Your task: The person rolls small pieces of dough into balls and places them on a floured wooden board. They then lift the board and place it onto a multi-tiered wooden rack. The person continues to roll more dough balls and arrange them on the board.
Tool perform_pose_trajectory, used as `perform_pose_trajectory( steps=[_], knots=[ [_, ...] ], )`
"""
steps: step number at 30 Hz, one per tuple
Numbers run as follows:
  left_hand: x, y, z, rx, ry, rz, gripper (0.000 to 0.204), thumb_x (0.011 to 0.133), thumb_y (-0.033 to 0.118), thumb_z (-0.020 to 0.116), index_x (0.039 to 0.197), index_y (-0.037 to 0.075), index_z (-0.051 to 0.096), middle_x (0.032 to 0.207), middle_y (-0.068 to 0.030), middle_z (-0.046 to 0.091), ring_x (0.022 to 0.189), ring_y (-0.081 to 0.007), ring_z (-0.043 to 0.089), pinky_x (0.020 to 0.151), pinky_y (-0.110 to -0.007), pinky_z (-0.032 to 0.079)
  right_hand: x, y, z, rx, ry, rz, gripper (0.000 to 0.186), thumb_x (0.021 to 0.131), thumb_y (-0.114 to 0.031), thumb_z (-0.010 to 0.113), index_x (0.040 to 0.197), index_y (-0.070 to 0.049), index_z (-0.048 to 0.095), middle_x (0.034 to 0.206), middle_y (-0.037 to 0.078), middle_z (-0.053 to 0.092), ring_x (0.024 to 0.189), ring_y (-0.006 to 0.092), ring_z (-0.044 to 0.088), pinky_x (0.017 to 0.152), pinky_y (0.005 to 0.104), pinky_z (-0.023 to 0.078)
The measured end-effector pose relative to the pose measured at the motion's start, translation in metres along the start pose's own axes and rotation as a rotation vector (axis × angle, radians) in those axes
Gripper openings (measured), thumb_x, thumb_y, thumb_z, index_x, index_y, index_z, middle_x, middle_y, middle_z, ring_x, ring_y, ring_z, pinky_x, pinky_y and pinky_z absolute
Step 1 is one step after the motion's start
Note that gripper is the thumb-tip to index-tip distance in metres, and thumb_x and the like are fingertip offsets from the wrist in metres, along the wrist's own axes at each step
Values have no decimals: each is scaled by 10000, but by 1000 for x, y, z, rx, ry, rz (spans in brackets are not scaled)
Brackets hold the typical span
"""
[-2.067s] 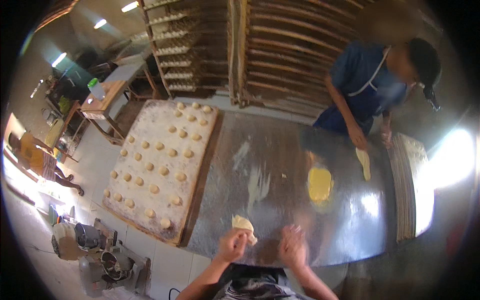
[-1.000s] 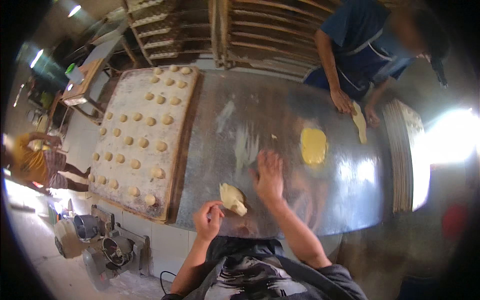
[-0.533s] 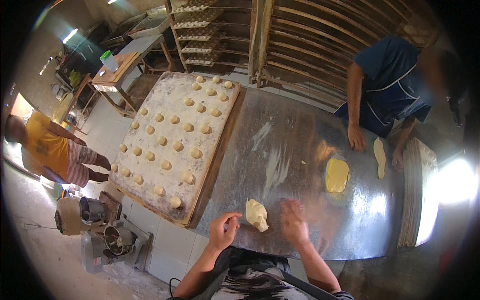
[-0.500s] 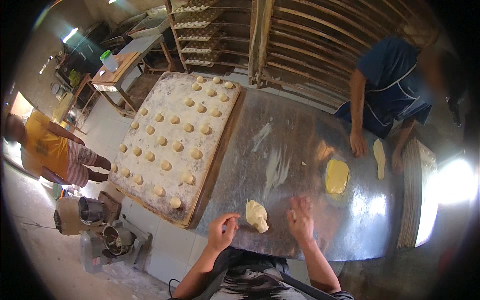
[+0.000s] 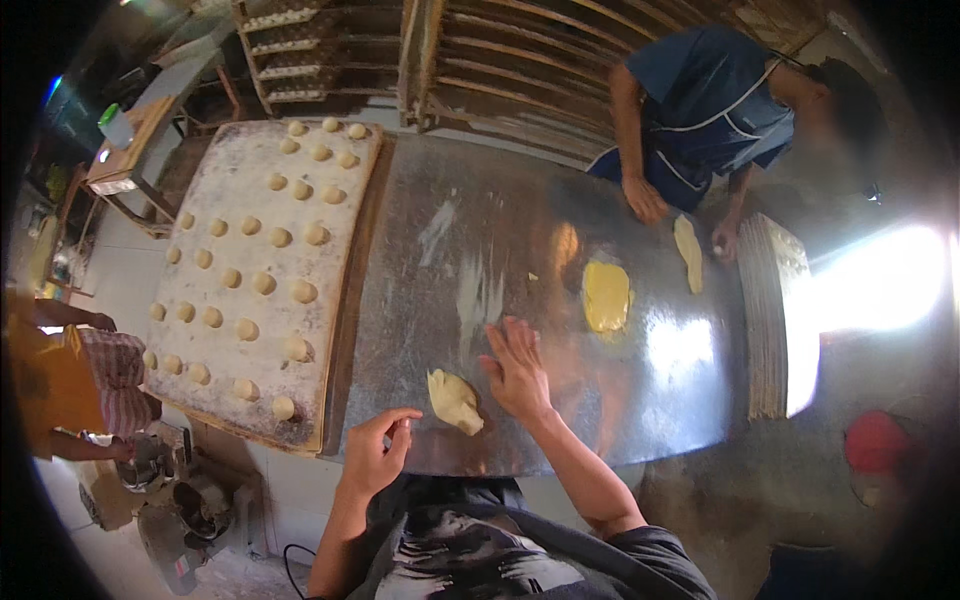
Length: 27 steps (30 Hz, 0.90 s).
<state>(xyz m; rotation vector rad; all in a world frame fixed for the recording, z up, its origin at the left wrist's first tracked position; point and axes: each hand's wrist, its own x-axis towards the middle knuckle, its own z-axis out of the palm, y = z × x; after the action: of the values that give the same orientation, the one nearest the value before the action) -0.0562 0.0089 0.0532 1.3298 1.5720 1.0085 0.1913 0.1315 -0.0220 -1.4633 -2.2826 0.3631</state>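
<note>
A flattened piece of pale dough (image 5: 455, 402) with a ragged edge lies on the metal tabletop (image 5: 400, 300) in front of me. Just to its left my left hand (image 5: 376, 455) hovers by the table's near edge, index finger stretched out and the other fingers loosely bent, holding nothing I can see. Beyond the dough and to its right, my right hand (image 5: 520, 375) is spread palm down, apparently on the tabletop. Farther right sits a soft yellow slab of fat (image 5: 606, 297), which neither hand touches.
At left, a floured wooden board (image 5: 225, 205) holds several dough balls (image 5: 281, 237). Across the table a co-worker (image 5: 700, 110) stands beside a long dough strip (image 5: 688, 253). A stack of thin sheets (image 5: 772, 320) borders the right end. Another person (image 5: 60, 370) is far left.
The whole view has shifted, so the scene sits farther left. My right hand has moved away from me and toward the dough, its fingers now spread. The left hand stays beside the dough.
</note>
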Motion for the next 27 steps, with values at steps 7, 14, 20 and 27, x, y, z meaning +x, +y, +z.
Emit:
perform_pose_trajectory(
  steps=[7,14,20,27],
  knots=[
    [15,2,19,488,-266,1,349,1007,345,586,1284,132,593,739,-133,708,652,-317,710,596,-473,552,-25,-33,-40,-56,-192,548,398,973,-351,639,1281,-99,617,1058,210,727,960,418,710,844,525,548],
    [24,-50,109,583,-436,259,490,962,321,591,1369,75,473,730,-180,657,689,-354,715,538,-480,564,151,-107,-17,181,80,-1,239,910,-230,733,1096,-81,709,956,147,727,757,257,686,685,373,541],
    [30,-62,81,392,-477,418,289,929,240,590,1067,-10,630,693,-199,657,658,-374,710,516,-474,560,365,-325,9,655,620,-529,252,938,-201,711,1161,-85,704,1011,101,731,845,257,694,736,388,543],
    [37,-77,47,209,-639,220,307,971,219,543,1182,4,602,875,-235,704,785,-421,703,702,-541,563,333,-267,109,519,-46,141,498,1010,-357,559,1439,-105,573,1258,196,691,1119,312,675,964,418,509]
  ],
)
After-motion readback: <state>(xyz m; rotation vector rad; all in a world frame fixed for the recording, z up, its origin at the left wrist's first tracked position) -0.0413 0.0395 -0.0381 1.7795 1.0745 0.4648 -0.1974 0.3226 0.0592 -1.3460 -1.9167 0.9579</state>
